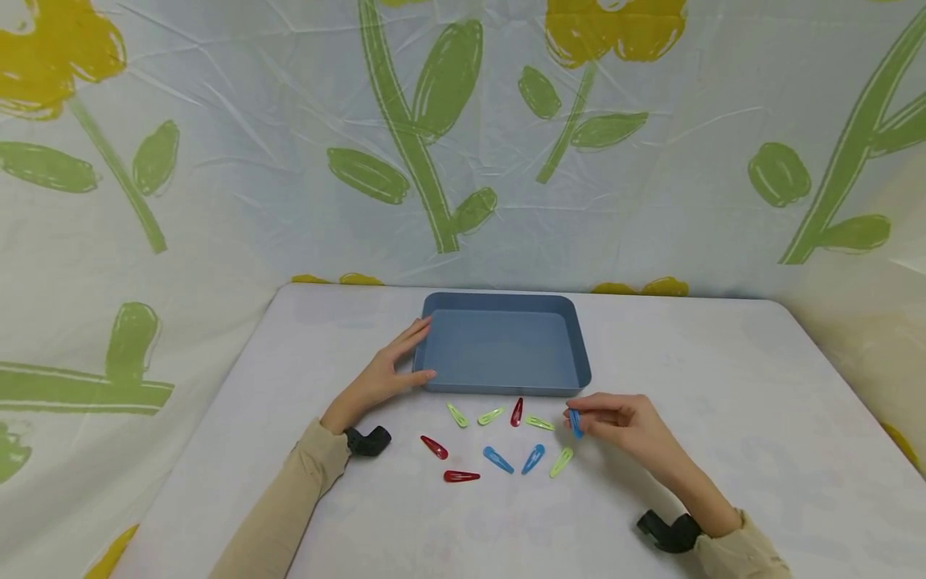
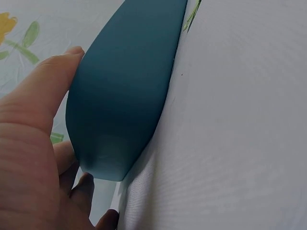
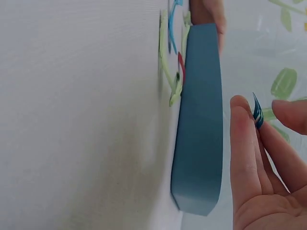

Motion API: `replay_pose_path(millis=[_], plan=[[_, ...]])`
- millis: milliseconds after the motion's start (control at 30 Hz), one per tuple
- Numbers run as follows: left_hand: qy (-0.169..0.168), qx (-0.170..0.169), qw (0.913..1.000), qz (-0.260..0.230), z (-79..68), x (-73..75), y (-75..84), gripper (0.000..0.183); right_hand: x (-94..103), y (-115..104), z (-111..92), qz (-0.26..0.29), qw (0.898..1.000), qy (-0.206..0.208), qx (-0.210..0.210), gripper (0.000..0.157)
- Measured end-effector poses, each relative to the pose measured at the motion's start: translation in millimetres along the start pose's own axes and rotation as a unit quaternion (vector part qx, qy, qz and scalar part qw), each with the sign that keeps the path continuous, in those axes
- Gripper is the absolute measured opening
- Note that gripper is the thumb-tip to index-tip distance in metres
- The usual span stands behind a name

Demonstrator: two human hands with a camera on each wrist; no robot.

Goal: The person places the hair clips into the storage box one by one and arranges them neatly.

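Between thumb and fingers, my right hand (image 1: pixel 618 420) pinches a blue snap hair clip (image 1: pixel 575 423) just off the tray's front right corner. In the right wrist view that blue clip (image 3: pixel 258 114) stands up at the fingertips. My left hand (image 1: pixel 383 374) rests against the left side of a blue-grey tray (image 1: pixel 506 391), thumb at the front left corner and fingers stretched along the rim. The left wrist view has the thumb and fingers (image 2: pixel 41 88) touching the tray's wall (image 2: pixel 124 96). In front of the tray lie red clips (image 1: pixel 461 477), blue clips (image 1: pixel 498 460) and green clips (image 1: pixel 490 416).
The white table (image 1: pixel 723 386) reaches back to a hanging cloth (image 1: pixel 289 161) printed with flowers and leaves. Dark wrist cameras (image 1: pixel 369 441) are strapped on both forearms. A green clip (image 1: pixel 538 423) lies close to the right fingertips.
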State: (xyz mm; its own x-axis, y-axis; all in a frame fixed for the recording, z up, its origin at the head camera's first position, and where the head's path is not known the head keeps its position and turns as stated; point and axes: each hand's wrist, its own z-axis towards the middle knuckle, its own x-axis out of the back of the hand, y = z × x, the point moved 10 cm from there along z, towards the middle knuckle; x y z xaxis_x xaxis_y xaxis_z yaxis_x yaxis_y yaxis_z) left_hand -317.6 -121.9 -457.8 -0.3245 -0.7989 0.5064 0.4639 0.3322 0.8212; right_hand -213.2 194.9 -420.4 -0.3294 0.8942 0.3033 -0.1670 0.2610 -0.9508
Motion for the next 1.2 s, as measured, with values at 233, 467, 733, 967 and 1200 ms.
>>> replay_pose_path(millis=[233, 467, 733, 967, 1200], plan=[[-0.003, -0.001, 1.0000, 0.002, 0.4, -0.4, -0.3, 0.082, 2.2, 0, 8, 0.029, 0.999, 0.005, -0.015, 0.037], [-0.008, 0.002, 1.0000, 0.000, 0.4, -0.2, 16.7, 0.079, 7.0, -11, 22, 0.025, 0.999, 0.028, -0.011, 0.040], [0.000, -0.004, 1.0000, 0.003, 1.4, -0.8, -0.8, 0.081, 11.0, -27, 43, 0.012, 0.998, 0.053, 0.010, 0.039], [-0.004, -0.007, 1.0000, -0.002, 0.2, 0.4, 1.0, 0.082, 3.7, -45, 60, 0.040, 0.997, 0.054, 0.029, 0.039], [-0.004, -0.011, 0.9999, -0.004, 0.5, 0.3, -0.1, 0.081, -6.6, -61, 80, 0.046, 0.997, 0.047, 0.052, 0.039]])
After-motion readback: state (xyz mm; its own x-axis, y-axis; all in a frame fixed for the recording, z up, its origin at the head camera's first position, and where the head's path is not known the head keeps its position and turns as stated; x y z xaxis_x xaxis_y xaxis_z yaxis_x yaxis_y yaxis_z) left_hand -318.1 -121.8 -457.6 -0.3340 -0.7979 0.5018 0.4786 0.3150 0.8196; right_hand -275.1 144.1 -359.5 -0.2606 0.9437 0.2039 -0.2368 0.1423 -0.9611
